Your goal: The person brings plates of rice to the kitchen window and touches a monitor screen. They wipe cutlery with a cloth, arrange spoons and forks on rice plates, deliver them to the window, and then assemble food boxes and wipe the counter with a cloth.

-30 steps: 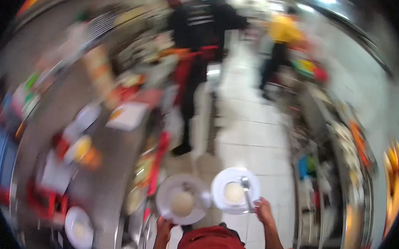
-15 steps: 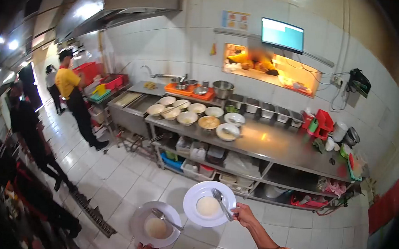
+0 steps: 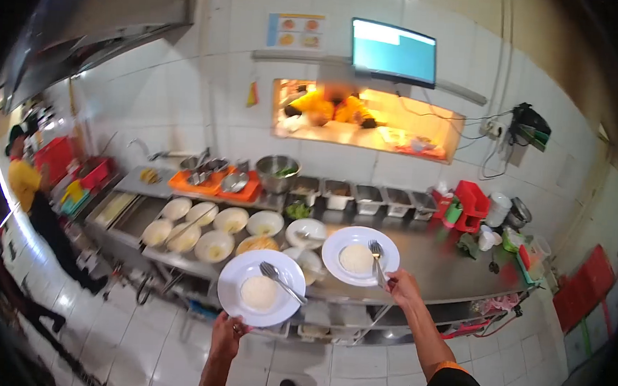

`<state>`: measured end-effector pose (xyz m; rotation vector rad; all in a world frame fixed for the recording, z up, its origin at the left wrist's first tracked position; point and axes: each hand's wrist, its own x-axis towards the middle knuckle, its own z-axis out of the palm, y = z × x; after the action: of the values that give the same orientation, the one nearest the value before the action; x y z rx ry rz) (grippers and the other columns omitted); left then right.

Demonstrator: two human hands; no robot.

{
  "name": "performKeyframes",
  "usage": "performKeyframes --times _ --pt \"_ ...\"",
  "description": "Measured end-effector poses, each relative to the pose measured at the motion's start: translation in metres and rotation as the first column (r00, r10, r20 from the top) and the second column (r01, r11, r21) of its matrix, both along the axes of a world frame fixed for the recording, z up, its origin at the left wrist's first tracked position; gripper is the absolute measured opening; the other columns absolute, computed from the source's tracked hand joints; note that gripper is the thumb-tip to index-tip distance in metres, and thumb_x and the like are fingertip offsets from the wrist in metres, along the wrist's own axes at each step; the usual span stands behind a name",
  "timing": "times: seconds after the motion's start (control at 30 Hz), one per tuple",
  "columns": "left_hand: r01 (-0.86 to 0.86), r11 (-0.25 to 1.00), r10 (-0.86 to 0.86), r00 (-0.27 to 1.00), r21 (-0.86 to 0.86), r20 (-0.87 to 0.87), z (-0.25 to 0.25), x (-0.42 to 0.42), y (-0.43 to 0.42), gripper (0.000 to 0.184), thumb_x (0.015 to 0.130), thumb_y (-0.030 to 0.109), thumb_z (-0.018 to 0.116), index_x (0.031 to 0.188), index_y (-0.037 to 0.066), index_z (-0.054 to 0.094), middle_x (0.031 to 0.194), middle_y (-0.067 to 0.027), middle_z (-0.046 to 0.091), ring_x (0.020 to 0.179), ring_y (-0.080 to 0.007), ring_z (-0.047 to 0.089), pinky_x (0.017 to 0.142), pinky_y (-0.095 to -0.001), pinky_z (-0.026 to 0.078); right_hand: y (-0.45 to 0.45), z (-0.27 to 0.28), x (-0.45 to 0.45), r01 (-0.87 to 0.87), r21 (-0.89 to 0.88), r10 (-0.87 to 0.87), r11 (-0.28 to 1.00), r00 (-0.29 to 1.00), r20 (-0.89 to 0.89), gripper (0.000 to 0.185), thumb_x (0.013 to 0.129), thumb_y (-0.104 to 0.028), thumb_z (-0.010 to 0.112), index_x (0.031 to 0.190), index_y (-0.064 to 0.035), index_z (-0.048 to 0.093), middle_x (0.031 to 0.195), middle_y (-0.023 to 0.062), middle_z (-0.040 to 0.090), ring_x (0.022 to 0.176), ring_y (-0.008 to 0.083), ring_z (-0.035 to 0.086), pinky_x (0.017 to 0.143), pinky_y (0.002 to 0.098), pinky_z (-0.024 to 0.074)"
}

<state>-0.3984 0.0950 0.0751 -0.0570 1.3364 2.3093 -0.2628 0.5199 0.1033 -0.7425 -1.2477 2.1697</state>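
My left hand (image 3: 228, 335) grips the near edge of a white plate (image 3: 233, 291). A round mound of white rice (image 3: 258, 292) sits on it, with a fork and spoon (image 3: 282, 282) lying across the right side. My right hand (image 3: 404, 288) pinches the right edge of a second white plate (image 3: 333, 255). It carries another mound of rice (image 3: 356, 259) and a fork and spoon (image 3: 377, 259). Both plates are about level. The left one is in front of the counter's near edge, and the right one appears over the steel counter (image 3: 431, 271).
Several bowls (image 3: 214, 246) stand at the counter's left, with steel food containers (image 3: 369, 200) along the back. A red rack (image 3: 471, 206) is at the right. Beyond a pass-through window (image 3: 370, 119) a person in yellow works. Another person (image 3: 42, 212) stands far left.
The counter is closer and my view has swung to the right. Both plates have risen in view, from over the floor to the counter's edge, still in my hands.
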Motion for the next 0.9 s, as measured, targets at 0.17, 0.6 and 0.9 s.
performKeyframes --times 0.17,0.6,0.9 --pt "0.209 0.978 -0.198 0.875 -0.024 -0.441 0.023 -0.152 0.127 0.033 0.080 0.006 0.052 0.112 0.002 0.048 0.106 -0.0091 0.054 0.096 -0.0214 0.056 0.084 -0.0397 0.048 0.115 0.026 -0.100 0.136 -0.043 -0.139 0.990 0.987 -0.082 0.009 0.077 -0.001 0.054 0.086 0.0009 0.054 0.074 0.0083 0.055 0.058 0.0175 0.052 0.045 0.0310 0.0434" --pt "0.050 0.996 -0.035 0.979 0.071 -0.199 0.114 -0.410 0.474 0.028 0.079 -0.001 0.049 0.106 -0.006 0.045 0.098 -0.0166 0.053 0.089 -0.0290 0.058 0.082 -0.0428 0.052 0.358 0.084 -0.373 0.238 -0.116 -0.258 0.964 0.942 -0.215 0.011 0.074 0.004 0.051 0.085 0.0050 0.052 0.080 0.0142 0.057 0.062 0.0214 0.060 0.056 0.0353 0.0561" --pt "-0.025 0.991 0.050 0.979 0.129 -0.200 0.098 -0.480 0.567 0.035 0.075 0.003 0.049 0.109 -0.006 0.045 0.098 -0.0159 0.055 0.090 -0.0278 0.059 0.082 -0.0430 0.051 0.426 0.070 -0.452 0.162 -0.142 -0.189 0.977 0.960 -0.208 0.019 0.073 0.005 0.051 0.091 0.0061 0.051 0.081 0.0137 0.057 0.064 0.0231 0.061 0.055 0.0349 0.0558"
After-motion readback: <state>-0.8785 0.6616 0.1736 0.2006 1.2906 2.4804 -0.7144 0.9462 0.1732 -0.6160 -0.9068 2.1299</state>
